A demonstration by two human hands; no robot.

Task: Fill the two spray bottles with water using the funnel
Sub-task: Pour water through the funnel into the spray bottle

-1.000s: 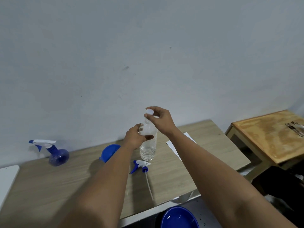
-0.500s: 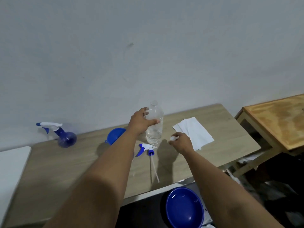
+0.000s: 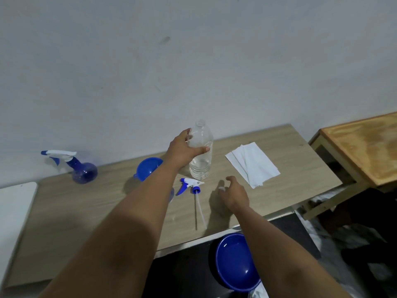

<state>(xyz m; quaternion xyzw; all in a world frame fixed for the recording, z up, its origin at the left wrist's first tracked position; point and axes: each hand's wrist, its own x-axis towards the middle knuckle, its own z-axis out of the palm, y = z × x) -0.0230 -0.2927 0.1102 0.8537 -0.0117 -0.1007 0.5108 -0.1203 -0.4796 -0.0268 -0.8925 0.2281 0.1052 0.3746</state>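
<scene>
- My left hand (image 3: 184, 152) reaches far across the table (image 3: 90, 211), arm stretched out, fingers and thumb wrapped round the upper body of the water bottle (image 3: 201, 157).
- The bottle stands upright near the far edge, cap off, with water only in its lower part.
- My right hand (image 3: 233, 193) hovers low over the table, right of the sprayer head (image 3: 190, 185), fingers loosely curled; something small and white (image 3: 221, 188) shows at the fingertips, but I cannot tell whether I grip it.
- The sprayer head lies on the table just in front of the bottle, its tube pointing toward me.
- The funnel (image 3: 148, 168) lies left of the bottle, partly behind my left arm.
- A spray bottle (image 3: 80, 168), head on, stands far left by the wall.
- Tissues (image 3: 253, 164) lie right of the bottle.
- A blue bowl (image 3: 233, 262) sits below the near edge.
- I can read no labels or writing.
</scene>
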